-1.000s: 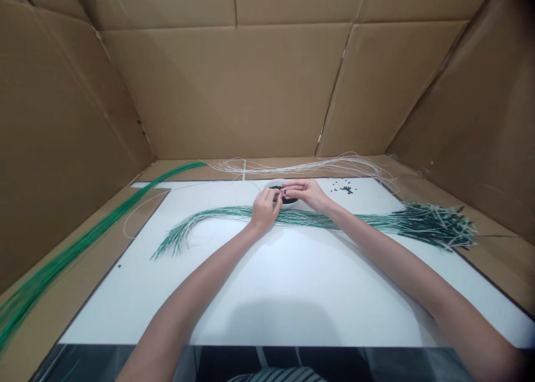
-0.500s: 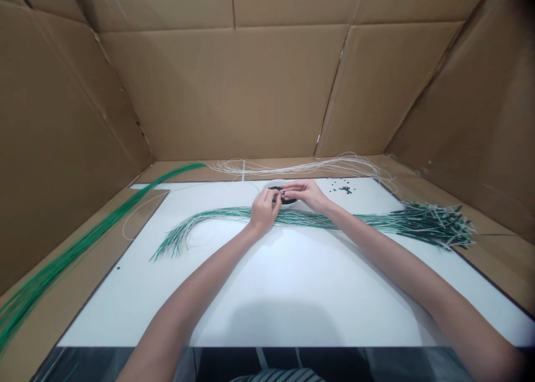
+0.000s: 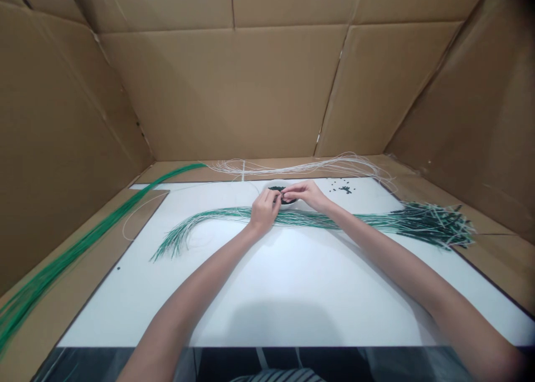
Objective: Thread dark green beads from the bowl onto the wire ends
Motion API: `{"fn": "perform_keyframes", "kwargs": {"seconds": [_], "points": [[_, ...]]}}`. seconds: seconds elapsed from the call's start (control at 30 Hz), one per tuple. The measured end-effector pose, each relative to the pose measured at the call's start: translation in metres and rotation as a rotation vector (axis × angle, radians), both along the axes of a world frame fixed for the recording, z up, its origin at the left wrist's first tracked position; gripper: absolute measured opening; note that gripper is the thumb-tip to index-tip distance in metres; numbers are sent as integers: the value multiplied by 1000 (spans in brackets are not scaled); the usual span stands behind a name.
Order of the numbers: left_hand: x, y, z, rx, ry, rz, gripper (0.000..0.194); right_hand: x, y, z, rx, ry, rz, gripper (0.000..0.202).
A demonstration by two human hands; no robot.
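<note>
My left hand is closed in a pinch over a white bowl of small dark green or black pieces. A thin white thread loops in from the left and runs up to this hand. At the bowl's right side, my right hand pinches with its fingertips against those of the left. Whatever lies between the right fingertips is too small to make out. Below both hands stretches a long bundle of green and white strands, with dark pieces clustered at its right end.
Loose dark pieces lie scattered right of the bowl, and a single one at the left. Green strands run along the left edge; white threads lie at the back. Cardboard walls enclose the white board.
The right fingers have curled in slightly and come nearer to the left fingertips. The left hand stays almost where it was.
</note>
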State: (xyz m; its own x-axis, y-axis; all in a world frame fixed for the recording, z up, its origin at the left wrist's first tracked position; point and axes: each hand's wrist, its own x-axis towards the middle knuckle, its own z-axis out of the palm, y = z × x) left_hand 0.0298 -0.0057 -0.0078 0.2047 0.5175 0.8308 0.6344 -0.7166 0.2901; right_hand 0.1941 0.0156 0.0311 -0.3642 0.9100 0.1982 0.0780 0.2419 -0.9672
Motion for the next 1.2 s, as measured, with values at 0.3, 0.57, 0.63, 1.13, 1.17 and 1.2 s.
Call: {"fn": "perform_keyframes", "kwargs": {"seconds": [0.3,0.57,0.63,1.13,1.17,1.2], "points": [[0,0,0,13,8,1,16,0,0,-1,38,-5,4,26],[-1,0,0,7,30,12,17,0,2,-4,66,4,-14,24],[-2,1,-1,0,35,8,18,-1,1,-3,77,-14,-10,24],[-3,4,-3,-87,-70,-11,16,1,4,-4,71,-45,7,26],[-3,4,-3,-100,-72,-15,17,0,4,-4,73,-47,9,27],[-3,4,-4,-113,-76,-19,18,0,4,-5,75,-54,12,28]]}}
